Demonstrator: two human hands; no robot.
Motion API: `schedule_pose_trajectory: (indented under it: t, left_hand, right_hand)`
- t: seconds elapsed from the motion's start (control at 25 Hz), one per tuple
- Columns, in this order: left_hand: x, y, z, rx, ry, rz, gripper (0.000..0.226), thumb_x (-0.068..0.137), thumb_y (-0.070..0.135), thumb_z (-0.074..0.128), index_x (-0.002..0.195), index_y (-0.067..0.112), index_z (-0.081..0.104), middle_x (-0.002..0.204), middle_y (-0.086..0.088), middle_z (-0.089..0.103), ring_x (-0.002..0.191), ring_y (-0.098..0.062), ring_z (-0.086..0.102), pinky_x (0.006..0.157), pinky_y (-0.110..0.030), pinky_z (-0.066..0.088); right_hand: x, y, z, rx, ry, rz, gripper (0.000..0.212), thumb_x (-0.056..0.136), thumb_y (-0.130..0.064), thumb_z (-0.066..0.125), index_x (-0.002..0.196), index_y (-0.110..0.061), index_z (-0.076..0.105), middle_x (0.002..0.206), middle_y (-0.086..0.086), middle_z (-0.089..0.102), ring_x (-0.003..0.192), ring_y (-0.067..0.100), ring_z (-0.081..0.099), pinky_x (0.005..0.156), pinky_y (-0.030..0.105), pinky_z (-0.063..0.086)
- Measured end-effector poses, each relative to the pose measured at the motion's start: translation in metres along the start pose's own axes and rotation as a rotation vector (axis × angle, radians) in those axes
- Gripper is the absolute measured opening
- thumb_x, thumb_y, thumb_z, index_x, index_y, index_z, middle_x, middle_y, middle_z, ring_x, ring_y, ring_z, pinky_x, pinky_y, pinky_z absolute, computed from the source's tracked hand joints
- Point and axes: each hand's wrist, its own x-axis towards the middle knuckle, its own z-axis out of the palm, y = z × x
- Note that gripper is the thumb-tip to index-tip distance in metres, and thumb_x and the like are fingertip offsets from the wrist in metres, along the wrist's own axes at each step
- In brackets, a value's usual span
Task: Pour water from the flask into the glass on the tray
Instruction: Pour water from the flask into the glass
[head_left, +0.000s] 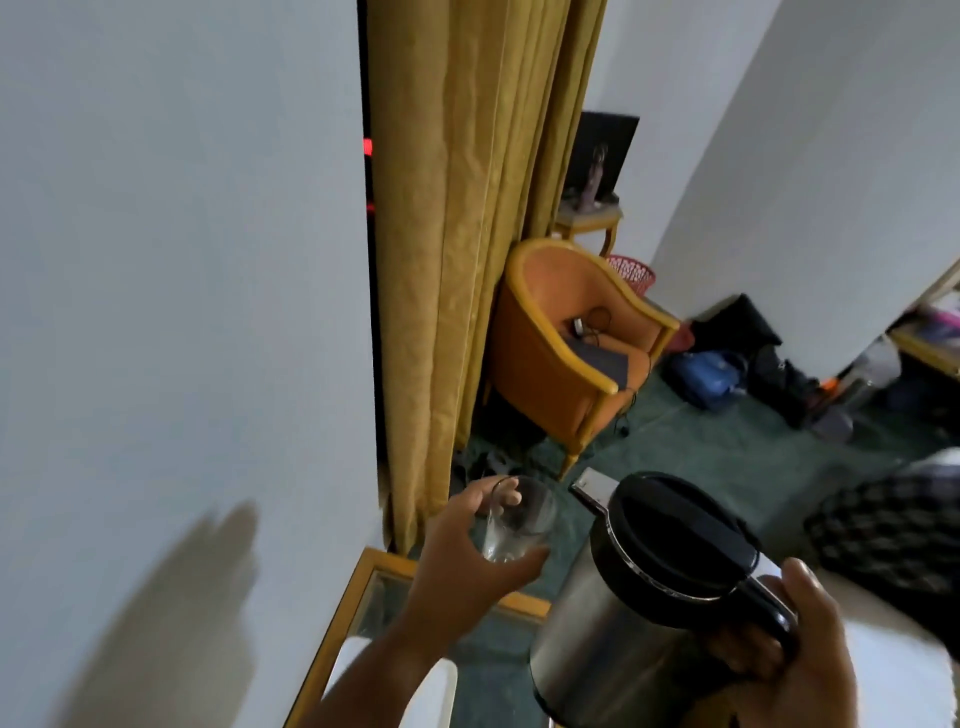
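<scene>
Nearest, the right hand (769, 660) is wrapped round the black handle of the flask (639, 613), a steel body with a black lid, held upright with its spout (592, 488) aimed toward the glass. Just left of it and a little further out, the left hand (467, 551) grips the glass (514, 519) round its side, lifted in the air and tipped slightly, and apparently empty. Below both hands lies the counter (363, 587), a glass top in a yellow frame; I can't make out a tray. Beyond the hands hang a yellow curtain (462, 234) and an orange chair (566, 353). The glass is off the counter, so an unsteady tilt of the heavy flask could send water past its narrow rim onto the counter or carpet, or the wet glass could slip.
</scene>
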Motion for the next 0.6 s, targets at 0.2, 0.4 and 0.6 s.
schedule_pose_trajectory:
  t: [0.2,0.4,0.6]
  left_hand:
    - [0.050,0.031,-0.024,-0.042,-0.025,0.066,0.065,0.076,0.039,0.099,0.127,0.052,0.062,0.126,0.025,0.075,0.121,0.001,0.070,0.092,-0.012,0.058]
    - [0.078,0.071,-0.042,-0.059,-0.001,0.151,0.070,0.070,0.062,0.096,0.129,0.061,0.059,0.128,0.030,0.073,0.117,0.000,0.073,0.092,-0.025,0.064]
    - [0.071,0.091,-0.048,-0.101,0.018,0.209,0.070,0.060,0.079,0.091,0.122,0.059,0.065,0.124,0.028,0.073,0.109,-0.007,0.076,0.091,-0.046,0.070]
  right_hand:
    - [0.021,-0.055,0.036,-0.048,-0.099,0.067,0.072,0.049,-0.066,0.092,0.041,-0.020,0.038,0.037,-0.005,0.018,0.035,0.012,0.012,0.029,0.016,0.026]
    - [0.039,-0.103,0.067,-0.220,-0.216,-0.006,0.073,0.050,-0.072,0.091,0.047,-0.020,0.040,0.042,-0.004,0.027,0.035,0.010,0.025,0.041,0.028,0.017]
    - [0.048,-0.140,0.088,-0.401,-0.275,-0.037,0.066,0.048,-0.073,0.091,0.048,-0.020,0.052,0.046,-0.001,0.029,0.036,0.010,0.027,0.041,0.021,0.022]
